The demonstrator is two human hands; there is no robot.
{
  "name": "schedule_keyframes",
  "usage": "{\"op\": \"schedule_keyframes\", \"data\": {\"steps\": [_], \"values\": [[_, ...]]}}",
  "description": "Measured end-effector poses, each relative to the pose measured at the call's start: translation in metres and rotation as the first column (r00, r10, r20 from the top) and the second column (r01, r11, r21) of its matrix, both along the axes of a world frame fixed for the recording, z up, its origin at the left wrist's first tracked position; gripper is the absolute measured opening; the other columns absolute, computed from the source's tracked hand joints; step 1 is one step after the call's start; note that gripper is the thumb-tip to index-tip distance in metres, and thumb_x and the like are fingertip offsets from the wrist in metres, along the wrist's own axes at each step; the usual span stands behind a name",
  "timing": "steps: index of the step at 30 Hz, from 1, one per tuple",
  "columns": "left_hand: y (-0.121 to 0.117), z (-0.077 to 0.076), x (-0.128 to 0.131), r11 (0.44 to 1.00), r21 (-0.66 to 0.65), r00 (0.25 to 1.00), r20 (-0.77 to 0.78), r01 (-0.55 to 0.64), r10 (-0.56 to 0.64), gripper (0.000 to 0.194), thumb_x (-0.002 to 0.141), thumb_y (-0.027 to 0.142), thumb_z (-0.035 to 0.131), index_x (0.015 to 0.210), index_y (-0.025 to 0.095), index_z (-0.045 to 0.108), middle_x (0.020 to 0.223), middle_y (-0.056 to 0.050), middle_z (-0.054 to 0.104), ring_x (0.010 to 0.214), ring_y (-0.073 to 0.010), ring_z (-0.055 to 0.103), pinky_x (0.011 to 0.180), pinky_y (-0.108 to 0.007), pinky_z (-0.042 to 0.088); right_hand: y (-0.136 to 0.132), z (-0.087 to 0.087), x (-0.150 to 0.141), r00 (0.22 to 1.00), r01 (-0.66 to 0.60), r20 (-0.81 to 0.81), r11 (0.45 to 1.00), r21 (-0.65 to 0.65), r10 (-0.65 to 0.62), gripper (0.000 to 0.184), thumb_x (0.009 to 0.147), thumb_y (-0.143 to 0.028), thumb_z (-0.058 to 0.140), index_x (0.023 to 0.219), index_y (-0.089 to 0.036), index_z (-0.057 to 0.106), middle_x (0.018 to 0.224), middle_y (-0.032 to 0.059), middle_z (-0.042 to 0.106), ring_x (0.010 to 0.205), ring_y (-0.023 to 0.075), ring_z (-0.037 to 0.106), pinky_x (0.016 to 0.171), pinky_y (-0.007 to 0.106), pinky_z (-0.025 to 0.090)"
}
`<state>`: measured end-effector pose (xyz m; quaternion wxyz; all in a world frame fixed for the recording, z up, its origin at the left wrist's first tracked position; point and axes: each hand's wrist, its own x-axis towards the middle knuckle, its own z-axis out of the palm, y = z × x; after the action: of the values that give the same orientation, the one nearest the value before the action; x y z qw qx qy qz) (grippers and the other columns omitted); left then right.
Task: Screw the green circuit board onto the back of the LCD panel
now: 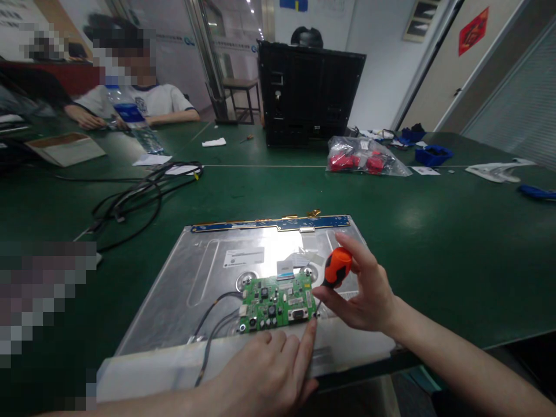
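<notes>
My right hand (pixel 362 292) is closed round an orange and black screwdriver (pixel 335 269), its tip down at the right corner of a green circuit board (pixel 278 302). The board lies on the silver metal back of a display panel (pixel 182 289) on the green table. My left hand (pixel 269 370) rests at the panel's near edge with fingers curled and the index finger stretched out, its tip touching the board's lower right corner beside the screwdriver tip. Grey wires (pixel 212 324) run from the board's left side toward me.
A black monitor back (pixel 309 95) stands upright at the far side. A clear bag of red parts (pixel 365 157) and blue items (pixel 432 154) lie at the right. Black cables (pixel 139 197) coil at the left. Another person (pixel 143 98) sits at the far left.
</notes>
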<state>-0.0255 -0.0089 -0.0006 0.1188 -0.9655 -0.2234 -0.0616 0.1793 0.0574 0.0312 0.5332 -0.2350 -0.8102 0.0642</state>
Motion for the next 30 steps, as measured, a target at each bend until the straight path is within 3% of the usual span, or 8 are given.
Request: {"op": "schedule_keyframes", "data": {"steps": [8,13,21,30], "values": [[-0.001,0.0,-0.001,1.0,-0.013,0.999,-0.034,0.004,-0.005,0.047,0.102,0.027,0.039,0.134,-0.006,0.05,0.085,-0.013,0.071,0.065,-0.0208,0.065,0.056,-0.031,0.051,-0.002,-0.006,-0.002,0.992,-0.105,-0.072,0.994,-0.041,0.101,0.072,0.092,-0.016,0.061,0.152,-0.02,0.022,0.09,0.0024,0.058,0.057,0.0126,0.053,0.045,0.025,0.051],[-0.001,-0.003,0.0,0.999,0.042,1.0,-0.022,0.007,-0.006,0.048,0.102,0.03,0.041,0.132,-0.005,0.053,0.082,-0.013,0.071,0.063,-0.0205,0.063,0.055,-0.031,0.049,-0.002,-0.002,-0.001,0.987,-0.154,-0.063,0.985,-0.078,0.15,0.071,0.087,-0.009,0.059,0.15,-0.02,0.028,0.088,0.0012,0.056,0.059,0.0132,0.057,0.049,0.027,0.055],[-0.001,-0.003,0.0,1.0,0.025,0.999,-0.032,-0.001,0.002,0.049,0.098,0.034,0.05,0.13,-0.003,0.055,0.082,-0.011,0.071,0.064,-0.0215,0.065,0.055,-0.031,0.051,-0.001,0.007,0.0,0.997,-0.077,0.015,0.997,-0.024,0.078,0.065,0.087,-0.013,0.06,0.147,-0.021,0.037,0.085,0.0015,0.063,0.055,0.0125,0.054,0.045,0.024,0.051],[0.0,-0.002,0.0,0.999,0.036,1.0,-0.018,-0.002,0.002,0.048,0.099,0.034,0.048,0.129,-0.003,0.055,0.082,-0.011,0.071,0.061,-0.0201,0.064,0.053,-0.03,0.05,-0.003,-0.002,0.003,0.985,-0.165,-0.063,0.982,-0.094,0.159,0.074,0.08,-0.012,0.055,0.15,-0.02,0.031,0.086,0.0019,0.057,0.058,0.0155,0.058,0.049,0.029,0.056]]}}
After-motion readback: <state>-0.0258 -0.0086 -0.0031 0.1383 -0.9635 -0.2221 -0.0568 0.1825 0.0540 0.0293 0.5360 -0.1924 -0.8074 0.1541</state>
